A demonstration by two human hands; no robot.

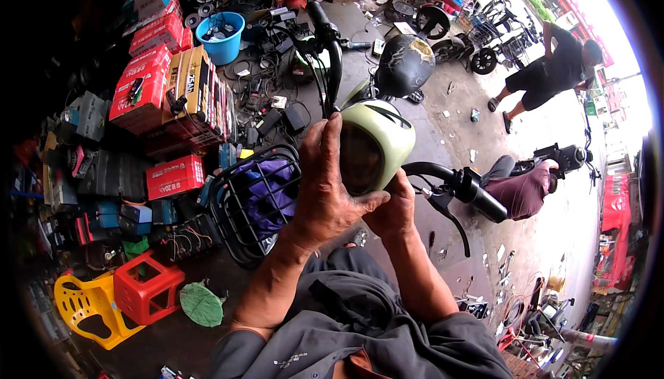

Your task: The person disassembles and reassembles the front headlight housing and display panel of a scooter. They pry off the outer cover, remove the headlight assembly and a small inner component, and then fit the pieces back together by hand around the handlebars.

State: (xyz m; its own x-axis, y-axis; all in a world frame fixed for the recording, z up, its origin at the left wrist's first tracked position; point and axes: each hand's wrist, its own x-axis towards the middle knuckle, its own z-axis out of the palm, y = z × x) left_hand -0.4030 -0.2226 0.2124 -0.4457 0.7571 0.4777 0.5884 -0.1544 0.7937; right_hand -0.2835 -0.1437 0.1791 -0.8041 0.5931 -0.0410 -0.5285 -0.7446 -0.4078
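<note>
A pale green, rounded front lamp housing (393,137) with a dark round lens sits between the black handlebars (430,169) of a two-wheeler. My left hand (324,185) grips the housing's left side, fingers pointing up and thumb along the lens's lower rim. My right hand (392,206) holds it from the lower right, its fingertips partly hidden behind it. A cracked black seat (398,73) lies behind the housing, and a black wire basket (245,196) with a purple bag stands left of my left hand.
Stacked red boxes (138,88), a blue tub (220,47) and scattered chargers fill the left. Red and yellow stools (88,289) stand lower left. At right, a standing person (550,68) and a crouching person (519,192) are near parked bikes (477,40). Tools (532,317) lie lower right.
</note>
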